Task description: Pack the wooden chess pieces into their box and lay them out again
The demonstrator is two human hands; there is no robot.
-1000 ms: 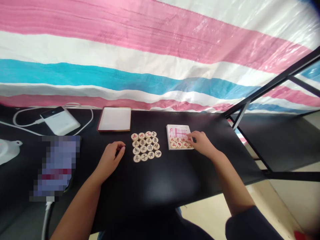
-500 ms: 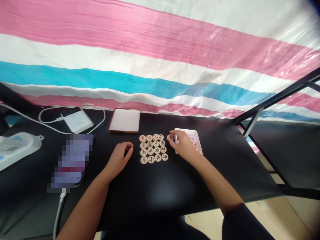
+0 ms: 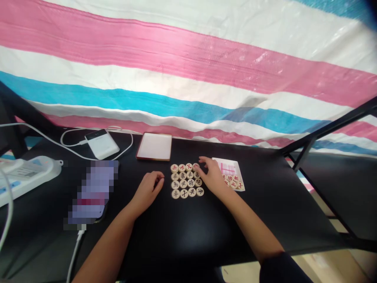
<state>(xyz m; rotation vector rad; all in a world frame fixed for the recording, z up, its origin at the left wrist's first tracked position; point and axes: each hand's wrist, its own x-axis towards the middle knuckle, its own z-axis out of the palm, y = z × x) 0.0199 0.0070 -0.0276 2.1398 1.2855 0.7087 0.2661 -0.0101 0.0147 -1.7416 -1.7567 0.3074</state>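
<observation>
Right hand (image 3: 212, 177) moved from tray (image 3: 229, 168) to piece grid (image 3: 187, 181) at its 9 o'clock, fingertips on corner piece (image 3: 195, 166) (grip unclear); left hand (image 3: 149, 188) loosely curled, empty.

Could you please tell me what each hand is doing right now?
Left hand: curled, contents cannot be told.
Right hand: fingers on a piece, grip unclear.

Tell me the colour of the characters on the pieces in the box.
Red; the pieces in the box show best in head view.

Right hand (image 3: 212, 179) touches chess pieces (image 3: 187, 181) on table (image 3: 182, 232)
</observation>
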